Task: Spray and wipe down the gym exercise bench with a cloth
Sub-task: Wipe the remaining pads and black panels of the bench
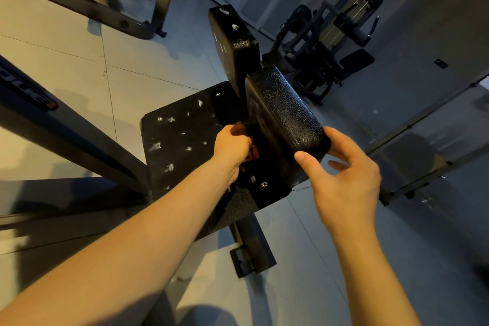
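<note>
Where pad ends, right hand pinches.

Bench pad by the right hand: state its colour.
The pad is black, pebble-grained; head view.

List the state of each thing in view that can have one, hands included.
left hand, grips the dark cloth beside the near pad.
dark cloth, bunched in the left hand, mostly hidden.
right hand, pinches the near pad's end, thumb in front.
near pad, tilted, held at its end.
flat panel, level, speckled with white spots.
far pad, upright, few white marks.
</note>
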